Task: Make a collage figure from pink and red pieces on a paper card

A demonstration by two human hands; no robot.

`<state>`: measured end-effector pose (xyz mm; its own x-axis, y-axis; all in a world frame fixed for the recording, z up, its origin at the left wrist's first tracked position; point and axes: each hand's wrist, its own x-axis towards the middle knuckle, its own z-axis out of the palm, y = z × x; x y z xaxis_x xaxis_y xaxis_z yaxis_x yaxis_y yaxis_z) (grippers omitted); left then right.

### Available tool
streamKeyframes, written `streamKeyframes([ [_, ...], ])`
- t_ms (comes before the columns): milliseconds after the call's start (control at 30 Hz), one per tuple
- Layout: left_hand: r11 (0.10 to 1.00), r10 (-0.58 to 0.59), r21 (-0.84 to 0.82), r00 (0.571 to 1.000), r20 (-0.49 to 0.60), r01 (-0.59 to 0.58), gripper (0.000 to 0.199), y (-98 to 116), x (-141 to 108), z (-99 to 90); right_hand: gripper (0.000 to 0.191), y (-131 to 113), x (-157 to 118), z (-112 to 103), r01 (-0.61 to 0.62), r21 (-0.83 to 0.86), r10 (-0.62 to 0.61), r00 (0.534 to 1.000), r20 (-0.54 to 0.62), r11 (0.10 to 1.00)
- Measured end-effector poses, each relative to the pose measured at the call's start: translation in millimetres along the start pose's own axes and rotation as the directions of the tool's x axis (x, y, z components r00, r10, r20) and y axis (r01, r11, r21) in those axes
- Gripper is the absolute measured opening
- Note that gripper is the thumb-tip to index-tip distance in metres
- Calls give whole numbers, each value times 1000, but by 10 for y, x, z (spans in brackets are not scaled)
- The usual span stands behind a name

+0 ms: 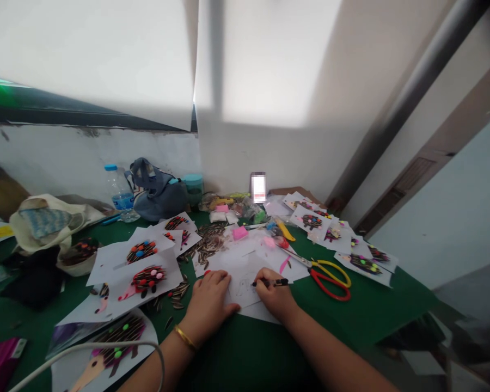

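Read the clock from the white sheet [248, 299] in front of you. Far out between eight and nine sits a purple box [3, 359]. A cream bag [36, 218] slumps between nine and ten, with a dark cloth [32, 279] just in front of it. At ten stands a clear bottle [121, 191] with a blue cap, and close to its right is a blue-grey bag [159, 193]. Nearer you, from eight to ten, lie the left-hand collages [167, 306], overlapping papers with dark striped shapes and coloured dots. Dark striped seeds [206, 244] are scattered between ten and eleven.

Your left hand [212, 296] rests palm down at nine on the sheet's left edge, its fingers side by side and its thumb spread wide toward the middle; it grips nothing. Faint drawn lines mark the sheet between your hands. Straight out at twelve is a pink block [240, 233], and well beyond it a phone [258, 188] stands near the wall. Just past three, your right hand [274, 295] has its fingers drawn narrow around a black pen [282, 282], tip toward the lines. At three lie scissors [330, 280] with one red and one yellow handle loop, and around two the right-hand collages [361, 262] overlap.
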<state>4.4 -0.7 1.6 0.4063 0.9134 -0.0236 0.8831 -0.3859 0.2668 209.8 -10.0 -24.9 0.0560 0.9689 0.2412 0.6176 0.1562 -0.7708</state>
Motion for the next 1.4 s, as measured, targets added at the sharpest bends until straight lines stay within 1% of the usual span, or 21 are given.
streamKeyframes([
  [100,1000,1,-5,1000,4,-1,62,0,-2,0,14,-1,3,3,11,-11,-11,1000,-1,1000],
  [233,1000,-4,-7,1000,11,4,62,4,0,-9,14,15,16,-9,-19,44,20,1000,-18,999],
  [333,1000,-16,-10,1000,27,16,60,13,2,-22,14,8,26,-21,-7,63,10,999,-43,998],
  [533,1000,-10,-11,1000,29,10,61,17,1,-35,14,-22,27,-24,1,11,-1,1000,-7,1000],
  [733,1000,-9,-6,1000,18,9,60,14,-2,-26,14,46,48,-5,-22,54,24,999,-32,998],
  [867,1000,-18,-8,999,38,18,59,19,-2,-32,15,42,54,-4,17,24,-16,1000,-16,1000],
  [967,1000,-9,-11,999,31,9,60,14,2,-23,15,28,47,-9,34,8,-34,999,-6,999],
  [1100,1000,6,-5,1000,0,-6,60,-1,4,-4,14,43,54,-11,13,44,-12,1000,-24,999],
  [1200,1000,3,-7,1000,7,-3,60,-3,3,-5,15,40,65,-17,5,66,-3,1000,-24,998],
  [1333,1000,-2,-14,1000,23,3,60,4,1,-16,17,-2,64,-29,17,43,-17,1000,12,999],
  [1400,1000,2,-11,1000,18,-2,61,4,0,-18,17,-13,61,-29,6,33,-7,1000,10,999],
])
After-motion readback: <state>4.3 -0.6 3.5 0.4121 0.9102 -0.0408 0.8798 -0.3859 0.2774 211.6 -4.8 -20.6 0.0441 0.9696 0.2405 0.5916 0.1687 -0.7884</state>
